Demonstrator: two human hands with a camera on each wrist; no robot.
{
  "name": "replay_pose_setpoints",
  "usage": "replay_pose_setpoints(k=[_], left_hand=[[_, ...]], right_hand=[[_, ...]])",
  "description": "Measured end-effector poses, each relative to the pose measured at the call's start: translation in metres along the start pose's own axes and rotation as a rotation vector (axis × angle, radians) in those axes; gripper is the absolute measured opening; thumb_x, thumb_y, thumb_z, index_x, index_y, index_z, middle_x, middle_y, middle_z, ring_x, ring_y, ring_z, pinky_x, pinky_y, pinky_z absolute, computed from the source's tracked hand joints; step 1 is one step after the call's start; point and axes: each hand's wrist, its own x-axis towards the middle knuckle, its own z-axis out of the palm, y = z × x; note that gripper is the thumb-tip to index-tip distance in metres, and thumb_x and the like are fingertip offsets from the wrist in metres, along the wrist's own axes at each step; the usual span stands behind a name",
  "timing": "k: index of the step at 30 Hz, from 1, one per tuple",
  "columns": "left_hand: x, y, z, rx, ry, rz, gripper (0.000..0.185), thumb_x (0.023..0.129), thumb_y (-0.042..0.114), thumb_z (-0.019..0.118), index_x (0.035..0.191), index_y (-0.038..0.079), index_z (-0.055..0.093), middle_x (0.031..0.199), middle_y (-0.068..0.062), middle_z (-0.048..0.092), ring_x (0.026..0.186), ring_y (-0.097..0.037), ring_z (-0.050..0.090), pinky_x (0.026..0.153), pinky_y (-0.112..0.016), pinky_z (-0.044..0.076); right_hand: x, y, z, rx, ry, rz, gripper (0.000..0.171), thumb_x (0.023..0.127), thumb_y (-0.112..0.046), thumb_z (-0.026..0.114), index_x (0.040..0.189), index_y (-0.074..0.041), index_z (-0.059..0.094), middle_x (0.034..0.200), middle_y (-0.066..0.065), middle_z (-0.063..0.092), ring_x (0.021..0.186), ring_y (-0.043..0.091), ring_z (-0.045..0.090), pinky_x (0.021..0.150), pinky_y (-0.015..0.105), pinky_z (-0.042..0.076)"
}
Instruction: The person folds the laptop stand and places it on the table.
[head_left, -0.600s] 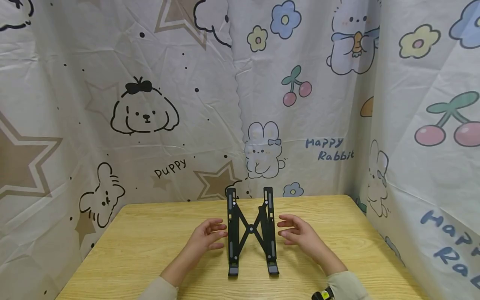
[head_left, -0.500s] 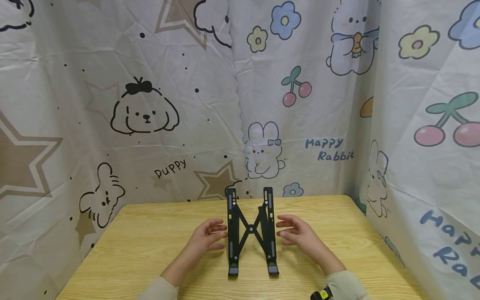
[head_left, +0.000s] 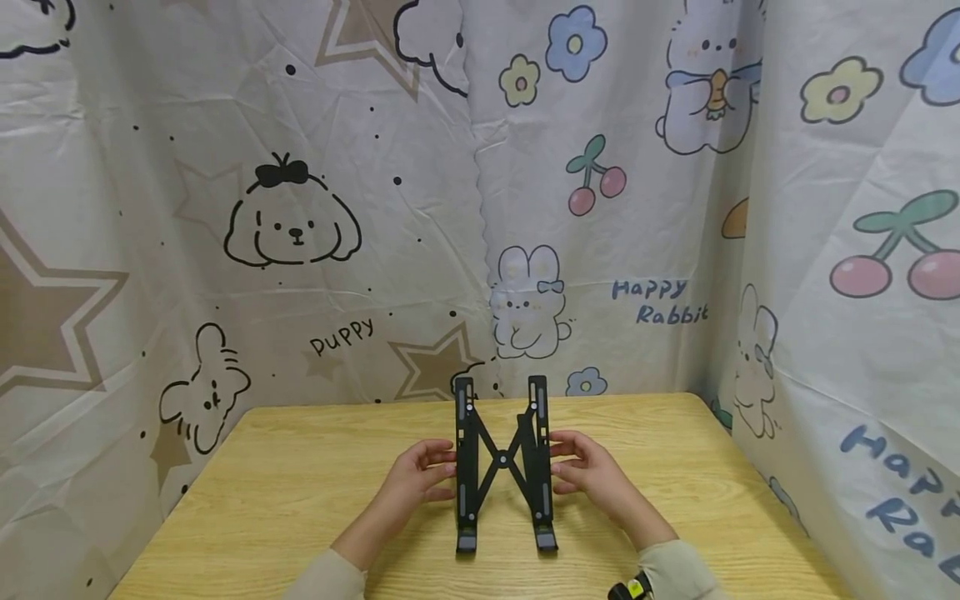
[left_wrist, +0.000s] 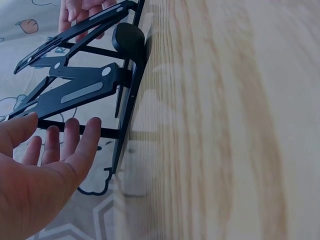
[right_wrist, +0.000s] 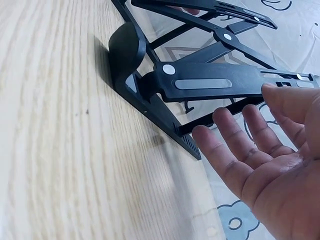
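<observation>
Both hands have closed in on the stand since the earlier frame; before, they hovered clear of its side rails. Nearest us, our cuffs sit at the table's [head_left: 300,500] front edge. Left hand [head_left: 417,477] has relaxed, nearly straight fingers [left_wrist: 75,142] right at the left rail; right hand [head_left: 588,469] mirrors it at the right rail, fingers [right_wrist: 235,150] open too. Neither hand grips anything yet; whether fingertips actually touch the rails, we cannot tell. Folding laptop stand [head_left: 501,462] stands mid-table, rails propped up and tilted, crossed links between them, feet toward us. We judge it light, stiff and hinged, so it may scissor or pinch; take it by both outer rails, away from the joints. Beyond is the cartoon curtain [head_left: 300,250].
</observation>
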Motion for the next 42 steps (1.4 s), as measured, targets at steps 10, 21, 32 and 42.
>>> replay_pose_setpoints(k=[10, 21, 32, 42], left_hand=[[0.004, -0.004, 0.002, -0.006, -0.017, -0.001, 0.037, 0.099, 0.003, 0.065, 0.134, -0.005, 0.055, 0.118, -0.016, 0.063, 0.1, -0.021, 0.067, 0.084, -0.049, 0.062], [0.006, -0.006, 0.004, 0.004, -0.018, 0.0, 0.035, 0.097, -0.004, 0.062, 0.132, -0.004, 0.056, 0.114, -0.014, 0.063, 0.097, -0.021, 0.066, 0.082, -0.047, 0.062], [0.002, -0.001, 0.013, 0.118, 0.043, -0.025, 0.026, 0.1, 0.0, 0.062, 0.126, 0.0, 0.06, 0.109, -0.014, 0.059, 0.093, -0.022, 0.065, 0.074, -0.044, 0.064], [0.003, -0.002, 0.019, 0.155, 0.016, -0.004, 0.022, 0.104, 0.001, 0.056, 0.126, 0.003, 0.056, 0.108, -0.013, 0.057, 0.093, -0.022, 0.065, 0.072, -0.048, 0.063]], right_hand=[[0.001, 0.004, 0.002, 0.052, -0.02, -0.001, 0.045, 0.098, 0.001, 0.065, 0.139, 0.001, 0.047, 0.124, 0.024, 0.057, 0.095, 0.024, 0.068, 0.077, 0.054, 0.062], [0.002, 0.004, 0.005, 0.07, -0.019, 0.018, 0.043, 0.097, 0.003, 0.064, 0.136, 0.002, 0.045, 0.114, 0.019, 0.058, 0.089, 0.022, 0.065, 0.074, 0.056, 0.061], [0.002, 0.006, 0.007, 0.047, 0.007, 0.051, 0.04, 0.099, 0.008, 0.057, 0.135, -0.006, 0.047, 0.109, 0.021, 0.055, 0.086, 0.023, 0.064, 0.068, 0.052, 0.063], [0.003, 0.003, 0.014, 0.018, 0.046, 0.058, 0.04, 0.1, 0.006, 0.059, 0.136, -0.01, 0.049, 0.103, 0.013, 0.056, 0.087, 0.023, 0.062, 0.064, 0.051, 0.062]])
